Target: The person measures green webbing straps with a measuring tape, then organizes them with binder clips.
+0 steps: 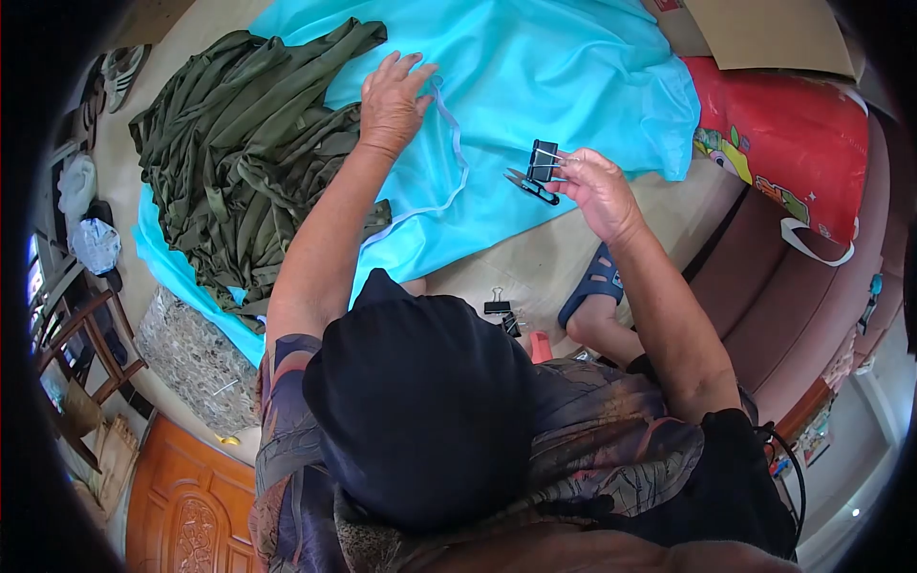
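Observation:
My right hand (600,194) pinches a black binder clip (543,160) by its wire handles, in front of the turquoise cloth (535,62). Just below that clip, small black-handled thread snips (533,186) lie by the cloth's edge. My left hand (392,107) is open, fingers spread over the turquoise cloth, beside a heap of dark olive fabric (248,143). A narrow pale blue strip (459,162) curves over the cloth from near my left fingertips towards the olive heap.
More binder clips (498,307) lie on the floor near my body, beside a red object (541,347). A red bag (783,134) and a cardboard piece (774,33) are at the right, by a brown sofa (764,286). A wooden chair (91,344) stands left.

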`<state>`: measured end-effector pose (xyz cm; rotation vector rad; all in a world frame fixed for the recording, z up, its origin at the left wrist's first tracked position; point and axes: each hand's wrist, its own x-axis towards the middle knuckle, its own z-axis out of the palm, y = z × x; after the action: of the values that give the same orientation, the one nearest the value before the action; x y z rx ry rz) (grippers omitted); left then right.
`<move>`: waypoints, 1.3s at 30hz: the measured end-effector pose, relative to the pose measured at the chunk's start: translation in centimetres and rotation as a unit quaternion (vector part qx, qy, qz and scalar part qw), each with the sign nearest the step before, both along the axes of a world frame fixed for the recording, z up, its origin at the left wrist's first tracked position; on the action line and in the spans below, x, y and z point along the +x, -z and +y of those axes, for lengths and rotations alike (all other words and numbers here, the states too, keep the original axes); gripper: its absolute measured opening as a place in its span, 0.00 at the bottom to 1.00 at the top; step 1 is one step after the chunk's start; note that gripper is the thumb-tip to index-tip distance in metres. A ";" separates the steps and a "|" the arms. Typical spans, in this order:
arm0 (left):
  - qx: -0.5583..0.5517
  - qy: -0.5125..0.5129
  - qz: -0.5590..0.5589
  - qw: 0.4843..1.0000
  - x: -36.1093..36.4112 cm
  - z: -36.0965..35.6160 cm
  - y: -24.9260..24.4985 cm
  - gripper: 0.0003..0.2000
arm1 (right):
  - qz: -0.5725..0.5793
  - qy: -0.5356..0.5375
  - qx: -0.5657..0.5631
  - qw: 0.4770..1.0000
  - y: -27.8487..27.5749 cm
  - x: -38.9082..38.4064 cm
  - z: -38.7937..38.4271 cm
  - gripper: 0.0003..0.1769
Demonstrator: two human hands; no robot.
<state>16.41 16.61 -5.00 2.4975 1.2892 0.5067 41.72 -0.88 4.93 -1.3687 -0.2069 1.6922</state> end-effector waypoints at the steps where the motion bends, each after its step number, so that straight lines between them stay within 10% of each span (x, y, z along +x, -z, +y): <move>1: 0.008 -0.003 0.003 1.000 0.2 -0.1 -0.3 0.16 | -0.009 -0.003 0.006 1.000 0.0 -0.1 0.1 0.05; 13: -0.021 -0.045 -0.167 0.985 1.8 -0.1 -0.8 0.10 | -0.063 -0.021 -0.003 0.998 -1.7 -0.4 -0.3 0.10; 16: -0.407 -0.077 -0.401 0.817 3.0 -1.6 -5.8 0.09 | -0.150 -0.064 0.009 0.987 -2.0 -0.1 0.3 0.13; 23: -0.677 0.012 -0.325 0.660 2.2 -3.9 -10.9 0.21 | -0.106 -0.072 0.104 0.986 -3.3 -0.2 2.3 0.16; 39: -0.641 -0.032 -0.303 0.705 2.2 -5.6 -11.5 0.08 | -0.196 -0.178 0.129 0.956 -5.5 -3.9 4.7 0.39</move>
<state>18.59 11.04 6.45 0.9735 0.8885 0.2238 37.79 3.79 10.43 -1.5171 -0.9181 1.5866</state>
